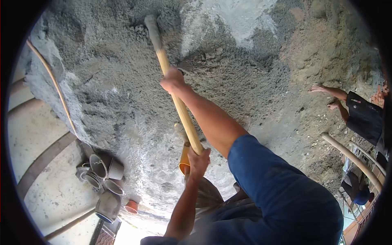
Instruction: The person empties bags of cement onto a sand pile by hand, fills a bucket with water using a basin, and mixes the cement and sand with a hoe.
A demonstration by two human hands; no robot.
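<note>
A long wooden-handled hoe (185, 116) slants across the middle of the view. Its far end is grey and coated, and the blade is hidden in the wet grey mortar (228, 77). Higher on the shaft, my right hand (173, 81) is wrapped round the wood, slightly blurred. My left hand (199, 161) grips the handle near its lower end. Just beside that hand is an orange-yellow tube-like thing (184, 163), partly hidden. Below my hands, part of my dark clothing shows.
Several dirty buckets (108, 204) cluster at lower left, with a small orange bucket (131, 207) nearby. A thin curved hose or rod (53, 79) crosses the left edge. At right, a person in a dark shirt (363, 116) reaches out; a wooden pole (353, 159) and another person (359, 196) are below.
</note>
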